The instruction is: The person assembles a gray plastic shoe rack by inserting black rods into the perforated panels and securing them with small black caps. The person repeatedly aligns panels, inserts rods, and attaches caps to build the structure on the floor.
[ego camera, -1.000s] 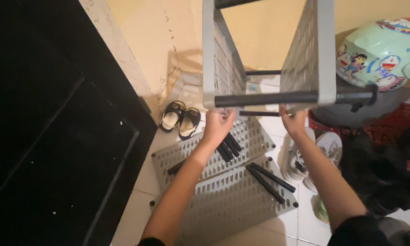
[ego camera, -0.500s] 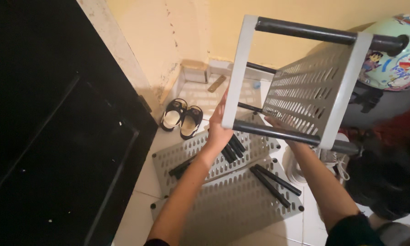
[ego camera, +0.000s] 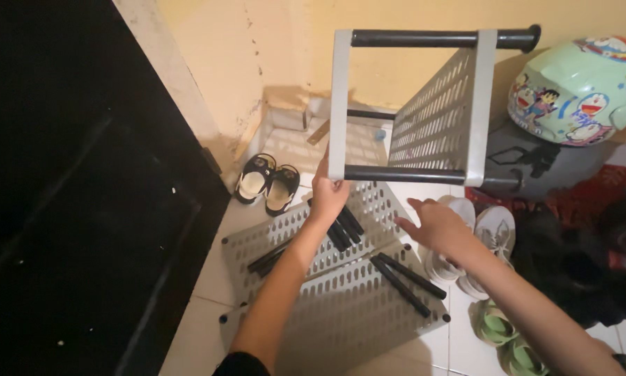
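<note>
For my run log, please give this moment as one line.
left hand: grips rack frame | right hand: open, above black tubes

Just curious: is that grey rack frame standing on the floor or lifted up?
Lifted. The left hand grips the rack frame at its lower corner, above the loose panels; the right hand is off it.

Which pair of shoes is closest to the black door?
The small black sandals with cream insoles, beside the door. The white sneakers and green sandals lie farther right.
</note>
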